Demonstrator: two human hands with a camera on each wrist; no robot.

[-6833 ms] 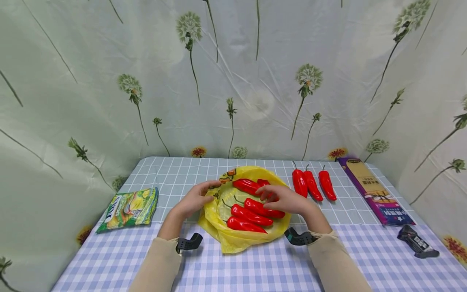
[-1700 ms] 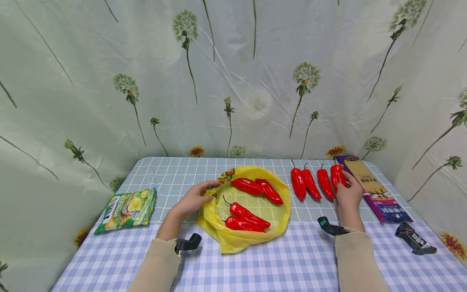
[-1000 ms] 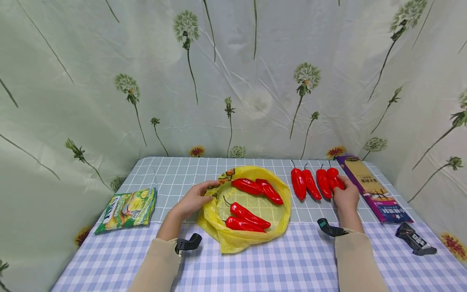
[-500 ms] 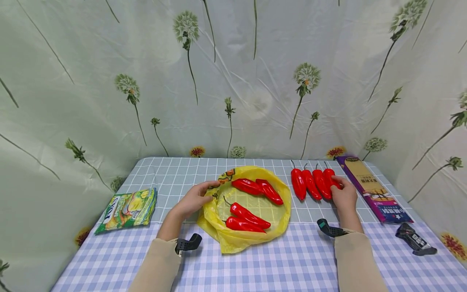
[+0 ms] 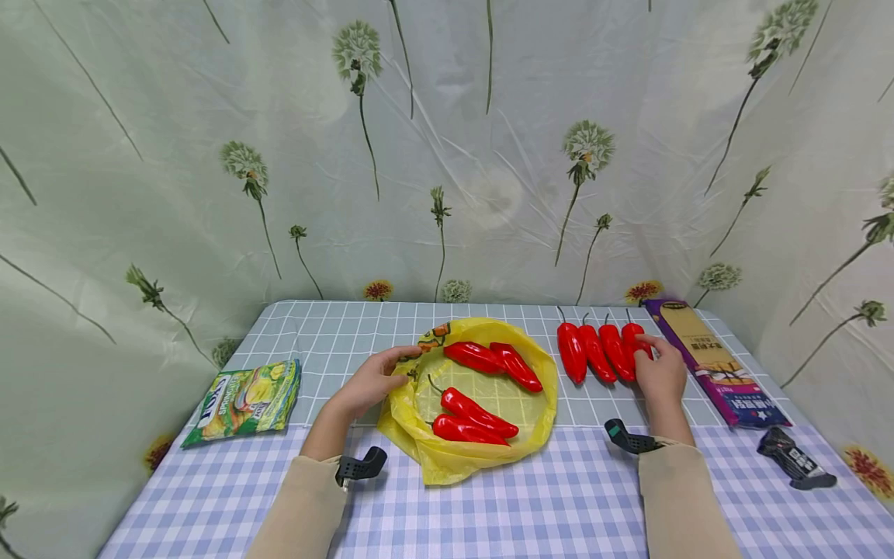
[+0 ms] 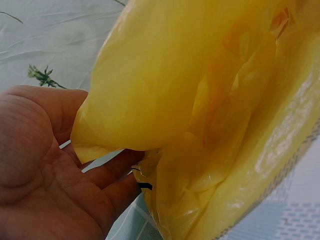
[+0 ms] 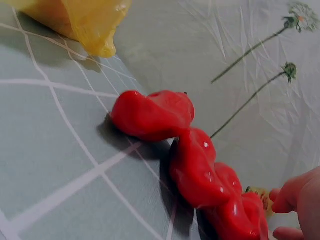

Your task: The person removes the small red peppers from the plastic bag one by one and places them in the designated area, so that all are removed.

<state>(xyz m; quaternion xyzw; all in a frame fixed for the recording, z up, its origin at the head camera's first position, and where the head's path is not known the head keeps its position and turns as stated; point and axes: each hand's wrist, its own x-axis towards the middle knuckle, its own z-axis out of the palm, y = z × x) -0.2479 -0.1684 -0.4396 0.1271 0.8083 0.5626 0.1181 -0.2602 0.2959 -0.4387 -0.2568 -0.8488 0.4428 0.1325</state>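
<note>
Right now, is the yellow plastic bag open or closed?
Open. The yellow plastic bag lies spread wide, four red peppers showing inside, and the left hand grips its rim.

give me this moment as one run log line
left hand: holds yellow bag rim | right hand: on rightmost pepper of row of four | bag: four peppers inside | table: checked cloth

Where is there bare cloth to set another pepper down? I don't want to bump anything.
Bare tablecloth lies behind the snack packet, left of the yellow bag, and along the near edge. It is crowded between the bag and the purple box, where the right hand touches the pepper row.
</note>
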